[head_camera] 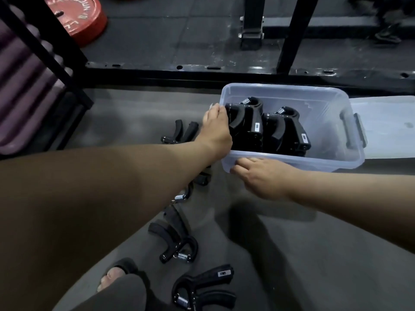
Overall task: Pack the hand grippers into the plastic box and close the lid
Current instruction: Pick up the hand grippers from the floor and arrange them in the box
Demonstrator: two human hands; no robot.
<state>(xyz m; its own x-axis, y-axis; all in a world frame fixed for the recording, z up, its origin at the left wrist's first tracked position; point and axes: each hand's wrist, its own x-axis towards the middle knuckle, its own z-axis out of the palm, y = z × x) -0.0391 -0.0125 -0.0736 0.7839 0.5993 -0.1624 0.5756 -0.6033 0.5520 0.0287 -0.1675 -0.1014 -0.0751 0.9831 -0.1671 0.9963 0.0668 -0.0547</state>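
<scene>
Our left hand (216, 129) reaches over the left end wall of the clear rectangular plastic box (292, 163). Its fingers (216, 110) lie against the left of two upright stacks of black spring-loaded hand grippers (244, 124) inside. We cannot tell whether they pinch a gripper or only press on it. Our right hand (262, 178) holds the box's near rim by its left corner, its fingers curled onto the edge. We judge it is steadying the box.

The box stands on the grey floor (134, 122). The loose hand grippers (178, 243) left to pack lie in a row on the floor, left of the box and running back toward us, partly under the left forearm. Their handles mostly point away and leftward. The left hand is the nearer one for them. The translucent flat lid (386, 129) lies against the box's right end, on the right hand's side.
</scene>
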